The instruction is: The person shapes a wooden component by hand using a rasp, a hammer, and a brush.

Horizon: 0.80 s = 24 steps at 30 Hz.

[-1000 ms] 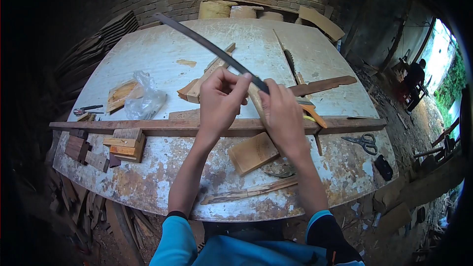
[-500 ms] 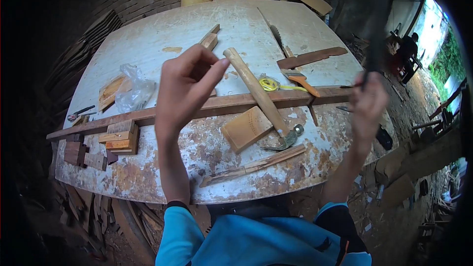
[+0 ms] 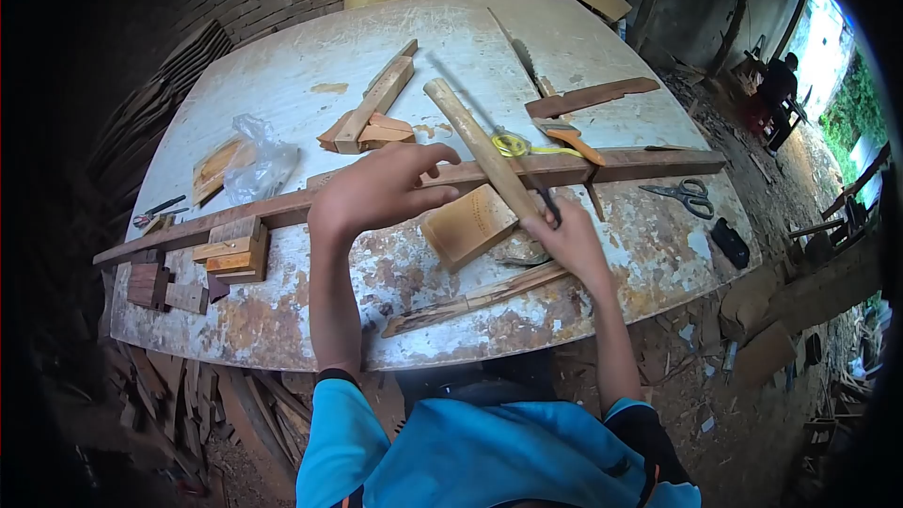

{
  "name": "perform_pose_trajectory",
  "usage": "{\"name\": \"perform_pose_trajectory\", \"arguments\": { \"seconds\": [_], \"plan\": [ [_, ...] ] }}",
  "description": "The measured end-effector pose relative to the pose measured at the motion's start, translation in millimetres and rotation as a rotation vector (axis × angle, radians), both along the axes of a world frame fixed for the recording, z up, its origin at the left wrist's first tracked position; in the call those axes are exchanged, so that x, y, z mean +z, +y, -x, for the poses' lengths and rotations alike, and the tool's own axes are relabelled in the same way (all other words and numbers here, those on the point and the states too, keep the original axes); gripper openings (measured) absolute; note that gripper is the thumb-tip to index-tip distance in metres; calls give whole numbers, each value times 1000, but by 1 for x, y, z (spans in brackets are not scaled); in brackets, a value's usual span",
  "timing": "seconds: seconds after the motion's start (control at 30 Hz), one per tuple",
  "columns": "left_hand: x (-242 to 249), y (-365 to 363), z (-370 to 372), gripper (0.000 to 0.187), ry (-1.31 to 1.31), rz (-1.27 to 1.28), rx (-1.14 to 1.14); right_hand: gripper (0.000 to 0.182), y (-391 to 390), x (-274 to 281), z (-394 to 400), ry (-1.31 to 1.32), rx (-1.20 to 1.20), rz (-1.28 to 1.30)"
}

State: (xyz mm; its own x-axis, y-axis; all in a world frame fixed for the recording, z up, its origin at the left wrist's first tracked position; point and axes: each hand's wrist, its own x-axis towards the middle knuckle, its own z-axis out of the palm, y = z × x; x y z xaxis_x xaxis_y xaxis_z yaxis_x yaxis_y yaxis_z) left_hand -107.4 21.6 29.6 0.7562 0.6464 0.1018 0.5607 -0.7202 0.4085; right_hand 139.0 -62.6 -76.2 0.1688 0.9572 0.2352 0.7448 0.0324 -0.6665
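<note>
- Toward the bench's (image 3: pixel 282 334) front edge, right of centre: in the right hand (image 3: pixel 568 237), the lower end of a thin, motion-blurred blade (image 3: pixel 475 105), grasped; best kept firm, fingertips off any sharp edge.
- Just beside the blade, slanting away from that edge: a hammer handle (image 3: pixel 475 146); leave knuckle room.
- Farther left, over the beam (image 3: pixel 658 166): the left hand (image 3: pixel 384 186), loosely curled, seemingly free; handy for steadying.
- Toward the far edge: a saw (image 3: pixel 523 58); best left well apart.

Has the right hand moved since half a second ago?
Yes: the right hand has moved leftward, from in front of the scissors to near the hammer.
</note>
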Motion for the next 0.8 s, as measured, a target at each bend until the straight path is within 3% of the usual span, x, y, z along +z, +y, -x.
{"name": "perform_pose_trajectory", "arguments": {
  "seconds": [0.1, 0.3, 0.4, 0.63, 0.8],
  "plan": [
    [9, -10, -2, 48, 129, 41, 75, 35, 0, -3, 6, -88, -28, 68],
    [22, -37, 8, 49, -69, 18, -352, 32, 4, -16, -5, -5, -78, 12],
    [47, -65, 10, 49, -2, 101, -432, 25, 6, -29, -14, 170, -118, -216],
    [41, -82, 11, 45, 30, 6, -476, 29, -29, 1, -39, 526, -346, -303],
    [25, -66, -5, 47, 21, 81, -515, 29, -38, -1, -88, 206, -509, -335]
  ]
}}
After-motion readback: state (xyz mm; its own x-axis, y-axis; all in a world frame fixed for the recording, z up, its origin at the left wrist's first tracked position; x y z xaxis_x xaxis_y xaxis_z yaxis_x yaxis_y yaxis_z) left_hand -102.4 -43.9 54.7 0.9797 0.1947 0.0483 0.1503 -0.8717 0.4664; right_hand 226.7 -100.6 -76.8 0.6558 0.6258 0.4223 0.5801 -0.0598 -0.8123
